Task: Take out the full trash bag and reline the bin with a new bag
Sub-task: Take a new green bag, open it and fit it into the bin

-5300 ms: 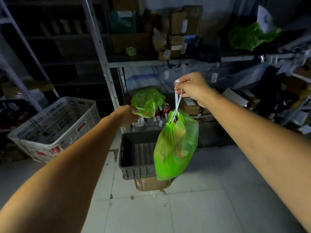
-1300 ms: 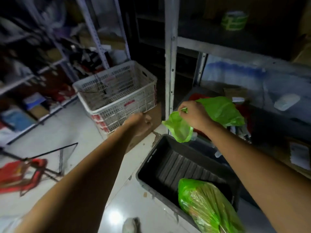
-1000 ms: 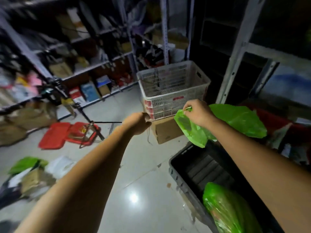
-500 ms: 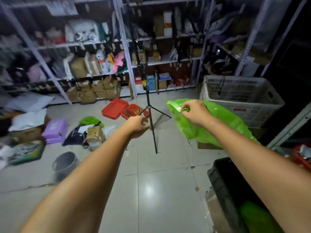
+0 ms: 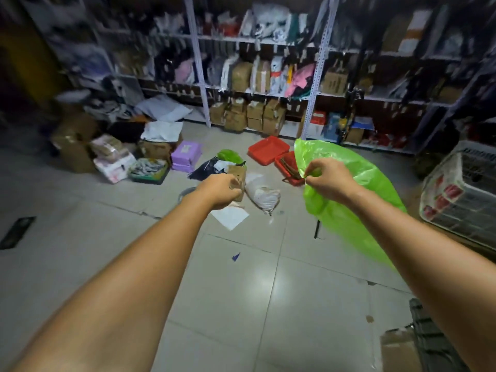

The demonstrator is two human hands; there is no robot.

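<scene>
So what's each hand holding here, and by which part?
Right hand pinches the bag at its edge. Left hand is curled, nothing visible in it.

The new bag [image 5: 338,221] is thin, bright green, slightly see-through plastic, unfolded and empty. It hangs in the air above the tiled floor, pinched at one crumpled edge by the right grip [image 5: 330,181], and its loose sheet billows out wide behind and beneath that forearm. The bin [image 5: 184,194] shows only as a dark round rim on the floor, mostly hidden behind the other wrist.
</scene>
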